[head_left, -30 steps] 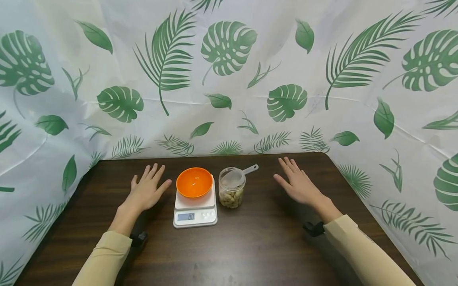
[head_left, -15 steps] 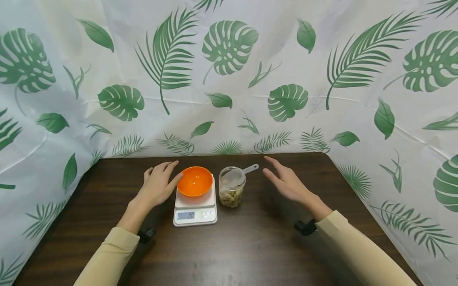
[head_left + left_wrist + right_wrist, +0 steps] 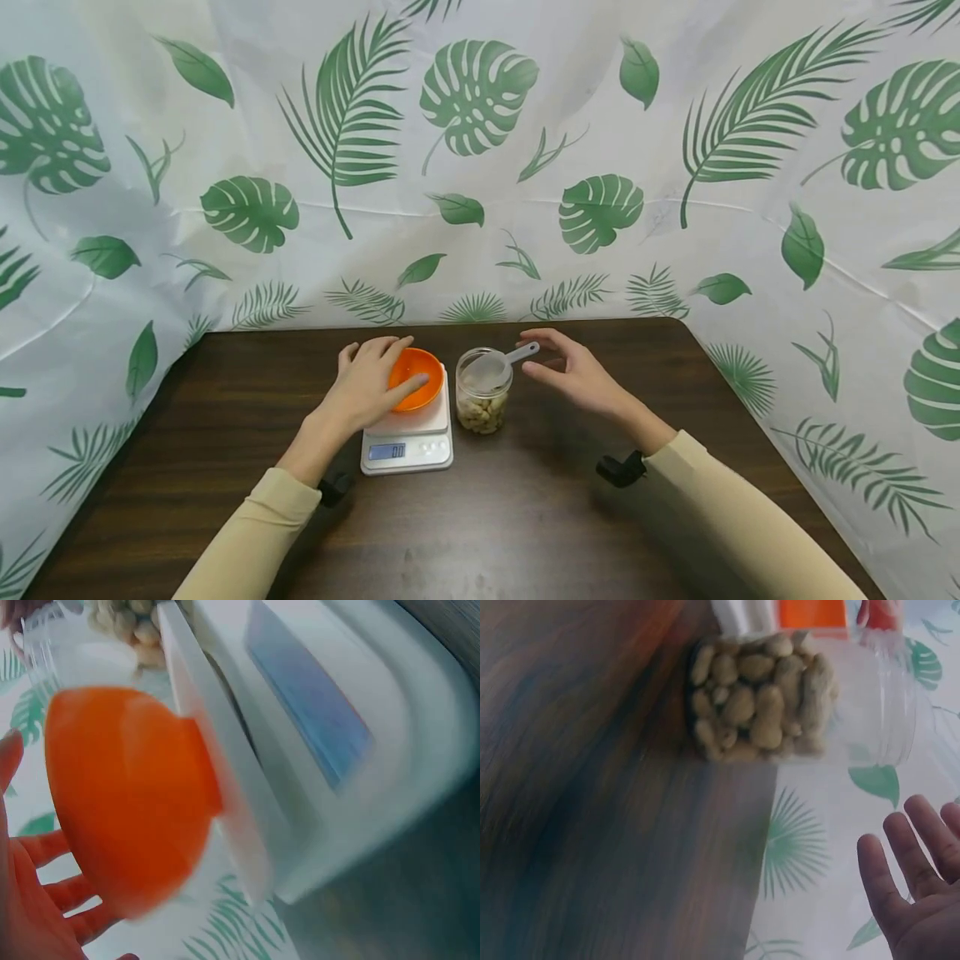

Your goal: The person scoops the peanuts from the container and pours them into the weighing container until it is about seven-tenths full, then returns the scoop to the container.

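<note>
A kitchen scale (image 3: 429, 452), its display showing 0.0, carries an orange bowl (image 3: 426, 364). My left hand (image 3: 363, 390) is over the bowl's left side, thumb and fingers spread above the rim; in the left wrist view several fingers (image 3: 71, 892) lie beyond the bowl's wall. Right of the scale, a clear jar (image 3: 480, 414) holds unshelled peanuts (image 3: 769, 705). Across its mouth lies a whitish scoop (image 3: 491, 371), its handle pointing right. Near that handle my right hand (image 3: 585, 379) has its fingers loosely bent, and contact cannot be told.
Everything stands near the back of a dark wooden table (image 3: 480, 533). A white curtain (image 3: 480, 242) printed with green leaves hangs behind and along both sides.
My left hand has moved right, from beside the scale to over the bowl. My right hand has moved left to the scoop's handle. The bowl, scale and jar stay put.
</note>
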A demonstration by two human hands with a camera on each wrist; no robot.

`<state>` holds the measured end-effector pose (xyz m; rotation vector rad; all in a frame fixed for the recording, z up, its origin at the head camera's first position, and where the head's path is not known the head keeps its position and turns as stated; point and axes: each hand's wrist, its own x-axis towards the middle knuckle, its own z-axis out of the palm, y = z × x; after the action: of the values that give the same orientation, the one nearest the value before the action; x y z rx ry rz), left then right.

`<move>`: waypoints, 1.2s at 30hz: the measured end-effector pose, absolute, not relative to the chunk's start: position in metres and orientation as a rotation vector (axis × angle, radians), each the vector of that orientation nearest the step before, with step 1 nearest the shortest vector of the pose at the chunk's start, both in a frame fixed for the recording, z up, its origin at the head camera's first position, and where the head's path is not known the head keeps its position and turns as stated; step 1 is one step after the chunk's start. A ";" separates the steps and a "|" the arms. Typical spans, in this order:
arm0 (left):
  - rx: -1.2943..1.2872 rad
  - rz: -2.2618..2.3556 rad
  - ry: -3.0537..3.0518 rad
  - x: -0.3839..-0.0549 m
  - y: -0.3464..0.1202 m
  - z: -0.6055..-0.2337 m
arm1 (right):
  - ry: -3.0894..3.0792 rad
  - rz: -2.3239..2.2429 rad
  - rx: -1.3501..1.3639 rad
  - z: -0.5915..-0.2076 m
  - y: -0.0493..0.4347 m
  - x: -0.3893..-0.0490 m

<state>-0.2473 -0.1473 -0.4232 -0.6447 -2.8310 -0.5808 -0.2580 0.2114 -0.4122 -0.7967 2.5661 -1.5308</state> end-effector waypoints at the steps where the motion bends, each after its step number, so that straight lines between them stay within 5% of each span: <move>1: -0.657 -0.575 -2.830 -0.247 -0.143 -0.423 | 2.538 -1.552 -0.795 -0.411 0.209 -0.258; 36: -0.841 -0.642 -2.863 -0.252 -0.077 -0.421 | 2.586 -1.589 -0.785 -0.415 0.180 -0.267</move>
<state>-0.2525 -0.0768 -0.4210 -0.8414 -2.8627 -0.6420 -0.2674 0.1805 -0.4147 -0.7846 2.5864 -1.5890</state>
